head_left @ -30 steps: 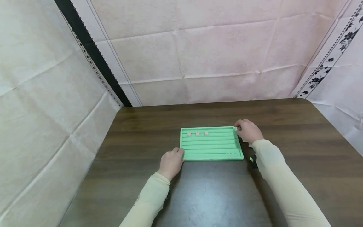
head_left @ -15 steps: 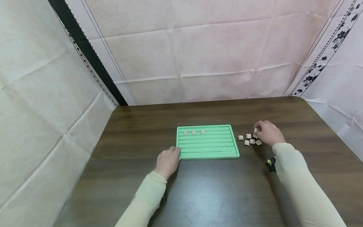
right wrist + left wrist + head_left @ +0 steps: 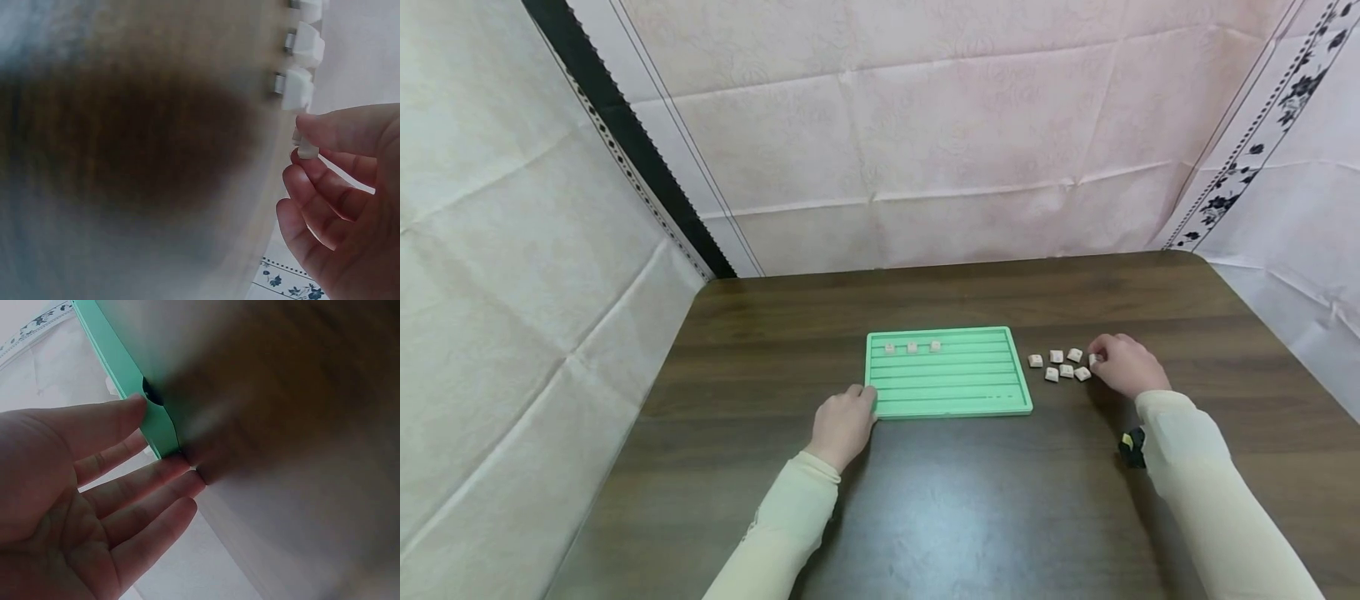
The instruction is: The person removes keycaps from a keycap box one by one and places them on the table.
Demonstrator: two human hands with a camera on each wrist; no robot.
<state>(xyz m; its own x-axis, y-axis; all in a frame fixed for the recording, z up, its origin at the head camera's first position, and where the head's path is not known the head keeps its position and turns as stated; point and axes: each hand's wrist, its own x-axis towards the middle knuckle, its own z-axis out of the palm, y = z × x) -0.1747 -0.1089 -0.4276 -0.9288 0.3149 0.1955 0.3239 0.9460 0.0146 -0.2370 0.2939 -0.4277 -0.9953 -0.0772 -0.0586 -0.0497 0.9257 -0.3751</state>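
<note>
A flat green tray [image 3: 947, 408] with raised ridges lies on the table, and three small white keycaps [image 3: 912, 347] sit in its top row. At the tray's lower left corner, my left hand [image 3: 842, 429] holds the edge, its thumb [image 3: 134, 415] on the green rim and its fingers at the corner. To the right of the tray, several loose white keycaps [image 3: 1056, 357] lie in a small group. My right hand [image 3: 1127, 367] is at this group's right end and pinches one white keycap [image 3: 306, 149] between thumb and forefinger, other fingers loosely bent.
The dark brown wooden table [image 3: 925, 517] has rounded far corners. Pale creased cloth [image 3: 962, 150] hangs behind it and along the sides, with a floral border at the right. A dark strap device [image 3: 1132, 447] shows below my right wrist.
My right hand has gone from the tray's upper right corner to the loose keycaps, then slightly farther right, pinching one. The left hand stays on the tray. The head view shifted slightly.
</note>
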